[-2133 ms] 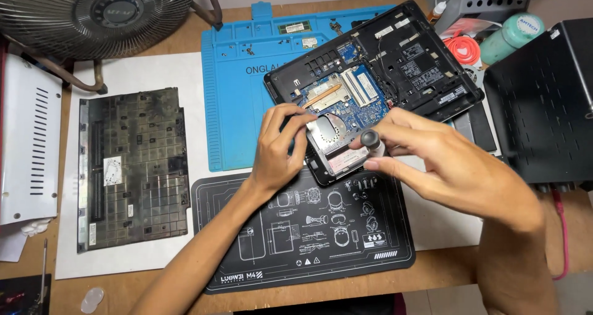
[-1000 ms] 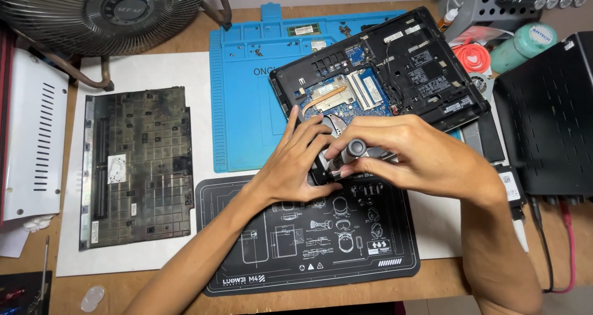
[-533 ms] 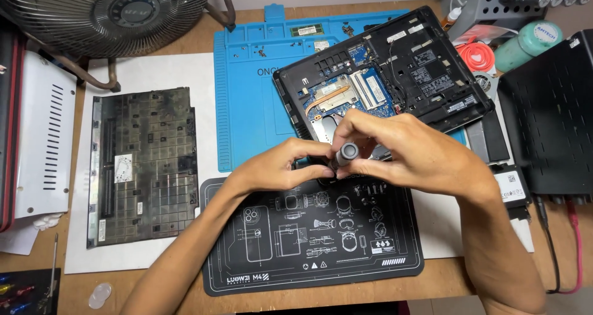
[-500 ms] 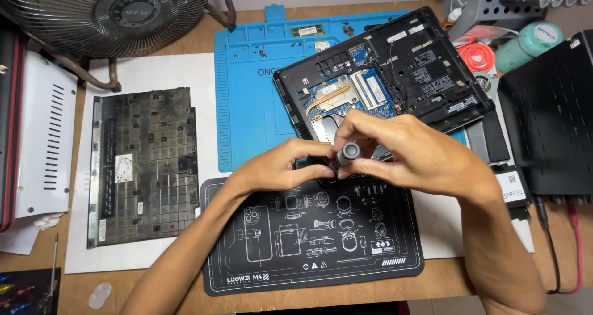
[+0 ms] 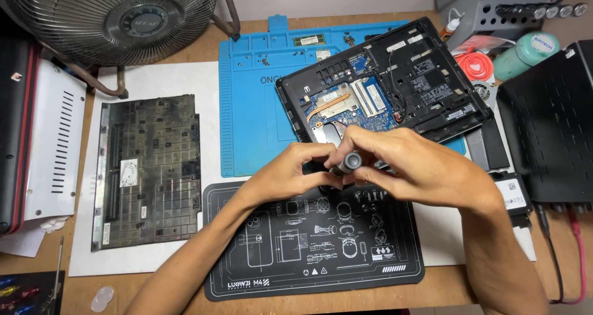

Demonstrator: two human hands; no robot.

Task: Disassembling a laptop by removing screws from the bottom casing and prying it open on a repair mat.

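- Small screwdriver with a round grey metal cap [image 5: 349, 162]: held just in front of the near edge of the opened black laptop base with its blue circuit board exposed [image 5: 395, 86]. Cap end points up toward the camera; the shaft and tip are hidden behind the fingers.
- Right hand [image 5: 407, 170]: fingers closed around the driver's handle, thumb and forefinger pinched just under the cap.
- Left hand [image 5: 287, 176]: fingertips drawn together and meeting the right hand at the driver's lower end. Whether they pinch the tip, a bit or a screw I cannot tell; that part is covered.
- Step in hand, as a judgement: the tool is being handled between both hands off the laptop base, not driving a screw. The next move likely calls for bringing the tip down square onto a screw head on the base, with the left hand freed to steady the chassis.
- Under the base: a blue silicone repair mat [image 5: 253, 105]. Nearer than the base, beneath both wrists: a black work mat with white line drawings [image 5: 290, 253].
- Left of the base, well apart: a dark flat keyboard panel lying face down [image 5: 148, 170] on a white sheet.
- Far left of the base: a round metal-grilled fan [image 5: 114, 12]. Right of the base: a black perforated metal box [image 5: 550, 130].
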